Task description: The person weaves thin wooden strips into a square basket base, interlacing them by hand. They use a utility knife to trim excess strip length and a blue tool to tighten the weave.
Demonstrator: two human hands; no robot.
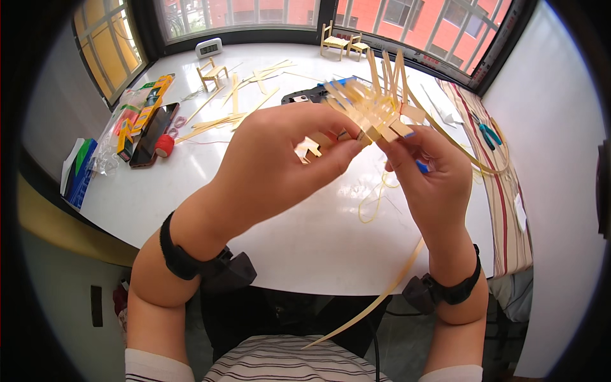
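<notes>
Above the white table, a piece woven from pale bamboo strips (375,121) is held up between both hands, its loose strip ends fanning upward. My left hand (270,156) pinches its near left edge between thumb and fingers. My right hand (436,175) grips the right side, thumb against the folded strip ends. A long bamboo strip (396,283) hangs below the right hand toward my lap, and another strip (487,167) curves out to the right. Blue bits show by the right fingers; their kind is hidden. Under the hands lies a loop of yellow thread (364,218).
Loose bamboo strips (219,121), a phone (154,137) and a red spool (165,146) lie on the left. A small chair (212,73) stands near a clock (209,48); two more chairs (335,42) stand by the window. Teal-handled pliers (489,135) rest on striped cloth (503,210).
</notes>
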